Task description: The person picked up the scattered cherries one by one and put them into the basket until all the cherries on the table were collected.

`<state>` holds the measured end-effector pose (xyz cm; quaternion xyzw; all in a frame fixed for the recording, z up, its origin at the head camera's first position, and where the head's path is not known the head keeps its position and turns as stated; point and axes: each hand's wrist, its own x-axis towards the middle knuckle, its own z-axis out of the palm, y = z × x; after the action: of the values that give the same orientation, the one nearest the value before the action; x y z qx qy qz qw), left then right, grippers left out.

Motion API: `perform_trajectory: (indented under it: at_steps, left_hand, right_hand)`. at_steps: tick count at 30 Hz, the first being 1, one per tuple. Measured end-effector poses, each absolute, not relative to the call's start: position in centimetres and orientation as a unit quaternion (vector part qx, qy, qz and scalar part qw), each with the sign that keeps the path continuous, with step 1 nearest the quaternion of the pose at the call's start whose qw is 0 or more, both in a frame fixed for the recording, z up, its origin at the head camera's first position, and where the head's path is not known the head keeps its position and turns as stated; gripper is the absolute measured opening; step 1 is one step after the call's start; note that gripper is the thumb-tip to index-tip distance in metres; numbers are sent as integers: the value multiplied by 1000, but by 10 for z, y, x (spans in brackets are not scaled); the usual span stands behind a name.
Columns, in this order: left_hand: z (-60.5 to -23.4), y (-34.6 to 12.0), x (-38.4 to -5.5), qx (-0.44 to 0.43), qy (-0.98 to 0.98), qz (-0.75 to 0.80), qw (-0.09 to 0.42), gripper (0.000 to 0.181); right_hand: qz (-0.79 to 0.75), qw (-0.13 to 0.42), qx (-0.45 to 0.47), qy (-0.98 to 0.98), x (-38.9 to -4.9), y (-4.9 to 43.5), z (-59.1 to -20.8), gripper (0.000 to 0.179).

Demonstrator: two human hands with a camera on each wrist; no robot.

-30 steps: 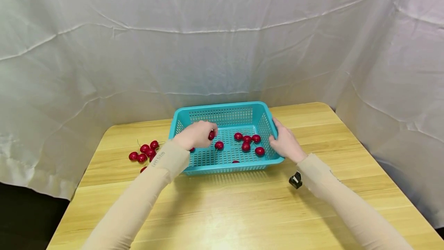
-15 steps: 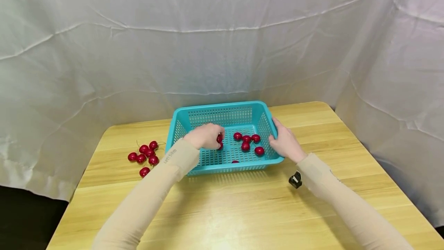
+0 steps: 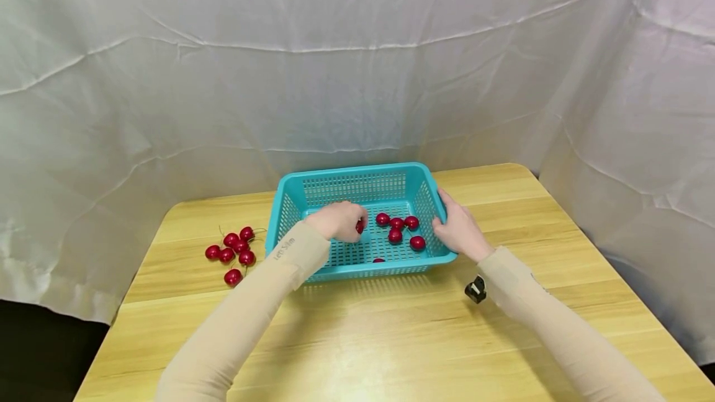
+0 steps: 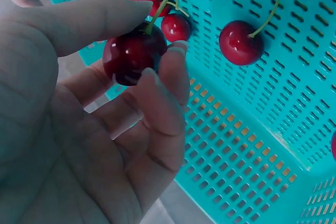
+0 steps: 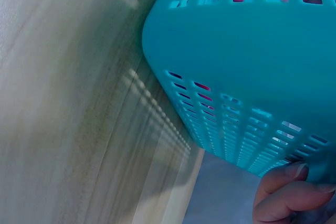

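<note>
My left hand (image 3: 338, 221) is inside the blue plastic basket (image 3: 357, 170). Between its thumb and fingertips it pinches a dark red cherry (image 4: 134, 55) with a green stem. A lone cherry (image 4: 241, 43) lies on the basket's slotted floor in the left wrist view. Several more cherries (image 3: 395, 236) sit in the right half of the basket, and one is partly hidden by the front wall. With my right hand (image 3: 459, 227) I grip the basket's right rim; the right wrist view shows its curled fingers (image 5: 286, 195) at the basket's edge.
Several stemmed cherries (image 3: 240, 247) lie in a loose group on the wooden table (image 3: 357, 340), left of the basket. A small black device (image 3: 476, 290) shows beside the right wrist. A pale cloth (image 3: 357, 92) hangs behind and around the table.
My left hand has moved right and a little lower inside the basket with the cherry. Its sleeve no longer covers the cherries on the table. The right hand and basket have stayed put.
</note>
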<state>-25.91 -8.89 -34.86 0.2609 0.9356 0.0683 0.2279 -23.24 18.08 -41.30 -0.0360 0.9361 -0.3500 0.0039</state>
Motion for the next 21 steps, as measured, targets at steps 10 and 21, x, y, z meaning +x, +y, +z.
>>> perform_trajectory:
  at_steps: [10,21]
  left_hand:
    - [-351,-89,-266,265,931,67,242,20]
    - [-361,-89,-274,274,919,64,276,29]
  right_hand:
    - [-347,0,-34,937,-232,182,-413,78]
    - [-346,4,-35,937,-231,178,-415,78]
